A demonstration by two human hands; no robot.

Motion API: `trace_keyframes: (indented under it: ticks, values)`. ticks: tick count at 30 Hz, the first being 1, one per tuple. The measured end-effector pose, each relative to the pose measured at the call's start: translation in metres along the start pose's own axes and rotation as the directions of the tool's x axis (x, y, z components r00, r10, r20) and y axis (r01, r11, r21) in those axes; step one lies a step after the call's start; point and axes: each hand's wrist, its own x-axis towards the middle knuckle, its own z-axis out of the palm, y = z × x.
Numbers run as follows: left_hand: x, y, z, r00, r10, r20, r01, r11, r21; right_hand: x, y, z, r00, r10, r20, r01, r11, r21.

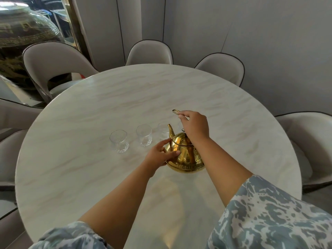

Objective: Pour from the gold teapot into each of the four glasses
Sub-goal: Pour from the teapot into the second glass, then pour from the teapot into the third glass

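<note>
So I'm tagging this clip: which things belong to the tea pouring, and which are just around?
For the job:
gold teapot
glasses; a fourth mostly hidden
left hand
right hand

Just around:
table
chairs
big dark jar

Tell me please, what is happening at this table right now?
A person is getting ready to pour from a gold teapot that stands on the round marble table. The right hand holds the teapot's raised handle, and the left hand rests against the side of the pot. Clear glasses stand in a row beyond it: three show plainly, starting with the leftmost glass, and look empty. The fourth is mostly hidden behind the right hand.
</note>
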Motion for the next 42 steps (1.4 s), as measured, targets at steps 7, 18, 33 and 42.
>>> trace_keyframes:
  ticks: [7,18,33,42]
  values:
    - [-0.015,-0.001,-0.019,0.998,0.009,-0.070,-0.009,1.000,-0.003,-0.007,-0.018,0.008,0.996,-0.094,0.005,0.094,0.995,0.031]
    - [-0.032,-0.005,-0.047,0.990,0.002,-0.140,-0.010,0.998,-0.060,0.008,-0.060,0.033,0.976,-0.134,0.173,0.140,0.990,-0.022]
    - [-0.037,0.006,-0.044,0.987,-0.028,-0.159,0.012,0.995,-0.103,0.035,-0.084,0.044,0.947,-0.063,0.316,0.130,0.972,-0.196]
    - [-0.038,0.007,-0.043,0.988,-0.026,-0.154,0.008,0.993,-0.117,0.043,-0.087,0.049,0.938,-0.053,0.341,0.143,0.959,-0.245]
